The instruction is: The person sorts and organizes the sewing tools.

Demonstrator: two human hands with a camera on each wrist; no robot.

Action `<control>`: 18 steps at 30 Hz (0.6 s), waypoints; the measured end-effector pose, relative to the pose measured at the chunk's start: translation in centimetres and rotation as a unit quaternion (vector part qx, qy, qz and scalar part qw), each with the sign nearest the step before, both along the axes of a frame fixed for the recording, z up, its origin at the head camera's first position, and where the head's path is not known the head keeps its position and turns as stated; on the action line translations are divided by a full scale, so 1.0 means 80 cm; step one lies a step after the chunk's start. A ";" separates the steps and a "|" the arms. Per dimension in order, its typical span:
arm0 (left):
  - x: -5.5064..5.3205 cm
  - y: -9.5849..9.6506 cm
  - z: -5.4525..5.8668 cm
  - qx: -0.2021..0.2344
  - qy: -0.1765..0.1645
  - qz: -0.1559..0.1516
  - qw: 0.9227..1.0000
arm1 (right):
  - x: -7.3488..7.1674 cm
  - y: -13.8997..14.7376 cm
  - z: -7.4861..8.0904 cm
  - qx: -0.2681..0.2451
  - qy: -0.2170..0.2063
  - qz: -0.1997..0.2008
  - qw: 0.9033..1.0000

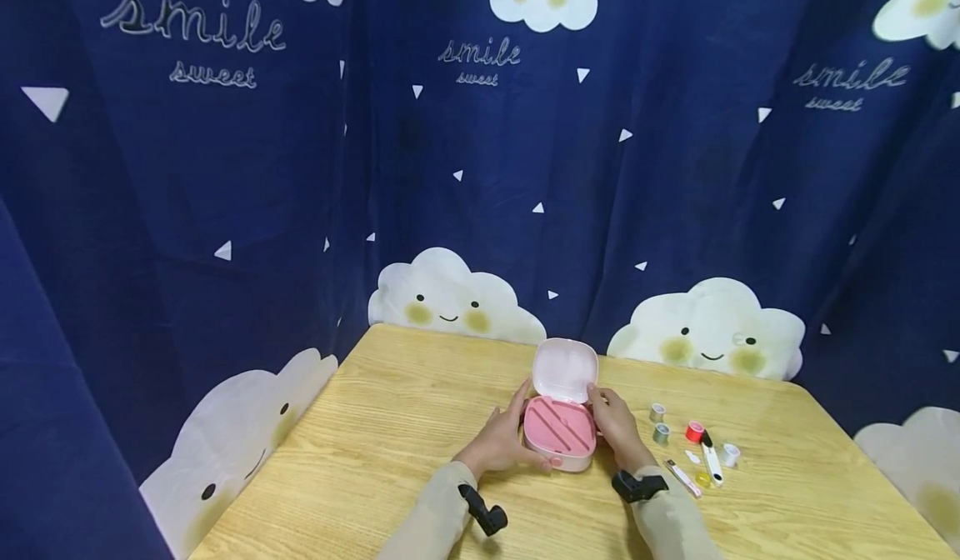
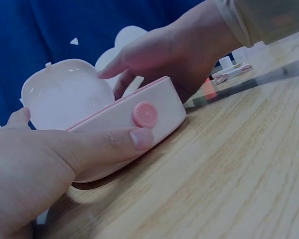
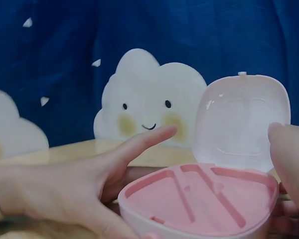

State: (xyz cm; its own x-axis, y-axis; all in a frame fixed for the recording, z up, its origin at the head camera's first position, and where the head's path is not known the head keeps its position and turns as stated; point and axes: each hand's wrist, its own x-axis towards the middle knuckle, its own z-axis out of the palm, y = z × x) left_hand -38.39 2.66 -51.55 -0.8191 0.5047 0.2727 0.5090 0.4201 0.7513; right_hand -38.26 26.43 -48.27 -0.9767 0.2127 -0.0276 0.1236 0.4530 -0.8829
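Note:
A small pink-and-white box [image 1: 559, 427] stands on the table with its pale lid [image 1: 566, 370] raised at the back. Its pink inner tray [image 3: 199, 199] is divided by slanting ridges and looks bare. My left hand [image 1: 501, 439] grips the box's left side, with the thumb lying along the front wall just below a round pink button [image 2: 145, 114]. On the other side, my right hand [image 1: 617, 428] holds the box, its thumb against the lid's lower right edge. Its other fingers curl by the right wall, partly hidden.
Right of the box lie several thread spools, among them a red spool [image 1: 694, 432] and a white spool [image 1: 731, 455]. Beside them are a nail clipper-like tool [image 1: 683, 477] and a white-and-black tool [image 1: 711, 458]. A blue curtain [image 1: 480, 168] hangs behind the wooden table [image 1: 420, 393].

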 end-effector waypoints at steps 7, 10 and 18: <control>-0.001 0.002 0.001 -0.004 -0.001 0.004 1.000 | 0.008 -0.002 0.005 0.121 0.065 -0.005 0.990; -0.001 0.002 0.001 -0.012 -0.004 0.008 1.000 | 0.012 -0.003 0.008 0.159 0.079 -0.008 0.984; -0.001 0.003 0.001 -0.013 -0.003 0.008 1.000 | 0.020 -0.003 0.009 0.202 0.094 -0.009 0.975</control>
State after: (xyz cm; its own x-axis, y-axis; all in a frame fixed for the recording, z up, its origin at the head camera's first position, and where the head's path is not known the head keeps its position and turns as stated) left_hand -38.45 2.86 -51.46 -0.8288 0.4984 0.2543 0.4971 0.4475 0.7434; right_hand -36.66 26.20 -47.51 -0.9522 0.1871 0.2413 -0.0118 0.7672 -0.6413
